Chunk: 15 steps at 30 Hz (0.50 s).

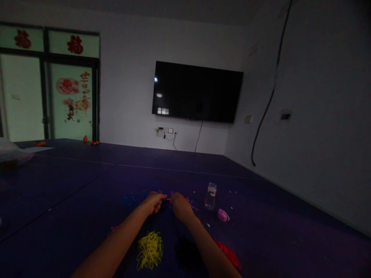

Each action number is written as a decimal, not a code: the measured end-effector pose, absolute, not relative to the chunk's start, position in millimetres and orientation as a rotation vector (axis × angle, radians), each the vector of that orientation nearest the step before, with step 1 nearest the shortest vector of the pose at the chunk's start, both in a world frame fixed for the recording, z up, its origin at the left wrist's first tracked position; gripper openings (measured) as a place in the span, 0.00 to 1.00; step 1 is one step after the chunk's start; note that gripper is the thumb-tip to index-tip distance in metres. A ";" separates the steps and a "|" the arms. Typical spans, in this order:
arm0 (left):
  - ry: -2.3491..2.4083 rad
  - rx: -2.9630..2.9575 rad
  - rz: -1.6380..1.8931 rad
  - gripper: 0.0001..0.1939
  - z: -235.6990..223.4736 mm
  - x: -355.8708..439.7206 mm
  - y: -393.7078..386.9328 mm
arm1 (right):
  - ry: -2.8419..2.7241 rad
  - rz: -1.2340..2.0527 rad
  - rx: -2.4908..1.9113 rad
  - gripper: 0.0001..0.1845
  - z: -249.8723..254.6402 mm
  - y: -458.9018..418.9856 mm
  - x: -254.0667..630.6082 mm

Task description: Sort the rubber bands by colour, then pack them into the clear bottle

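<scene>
My left hand (154, 201) is closed, thumb and forefinger pinched on one end of a small pink rubber band (168, 199). Facing it, my right hand (180, 206) is also closed and grips the band's other end; its fingertips are partly hidden. Loose blue rubber bands (128, 199) lie to the left of my hands, and a few pink ones lie around them. Nearer to me, a yellow pile of rubber bands (150, 250) sits between my forearms, beside a dark pile (187, 251). A red pile (228, 254) is partly covered by my right forearm.
Right of my hands stands a clear bottle (210, 197) without its lid, and a pink cap (223, 215) lies close by. Small white scraps dot the dark purple surface (87, 185). A plastic bag (11, 151) rests at far left. A television (197, 92) hangs on the wall.
</scene>
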<state>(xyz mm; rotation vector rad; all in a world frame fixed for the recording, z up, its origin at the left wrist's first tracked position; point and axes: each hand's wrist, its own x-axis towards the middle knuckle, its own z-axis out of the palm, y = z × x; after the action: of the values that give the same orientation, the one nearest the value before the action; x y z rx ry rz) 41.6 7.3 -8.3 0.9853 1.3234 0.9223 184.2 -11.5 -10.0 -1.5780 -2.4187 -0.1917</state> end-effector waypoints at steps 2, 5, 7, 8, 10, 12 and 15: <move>1.368 1.009 0.909 0.15 -9.0 42.3 6.4 | -2.413 -0.179 -1.592 0.16 -9.0 -11.9 184.2; 1.407 1.050 0.916 0.14 -8.7 43.4 5.3 | -2.408 -0.181 -1.626 0.13 -8.3 -13.4 184.0; 1.413 1.078 0.917 0.14 -7.6 44.5 4.5 | -2.419 -0.193 -1.636 0.13 -8.7 -14.4 184.5; 1.414 1.089 0.913 0.14 -6.9 45.2 4.1 | -2.426 -0.198 -1.636 0.13 -9.3 -14.5 184.8; 1.420 1.107 0.898 0.15 -5.9 46.7 3.5 | -2.447 -0.208 -1.630 0.14 -11.5 -13.5 185.3; 1.430 1.123 0.884 0.15 -5.6 48.0 3.0 | -2.468 -0.228 -1.623 0.15 -14.8 -11.2 184.9; 1.441 1.147 0.878 0.14 -5.9 48.7 2.0 | -2.487 -0.266 -1.630 0.16 -20.5 -7.1 183.2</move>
<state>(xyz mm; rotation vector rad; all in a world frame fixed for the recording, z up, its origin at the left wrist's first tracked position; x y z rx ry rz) 48.7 2.0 -5.9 1.1465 1.4408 0.8779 183.2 -7.1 -20.5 -1.6303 -2.4873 -0.2662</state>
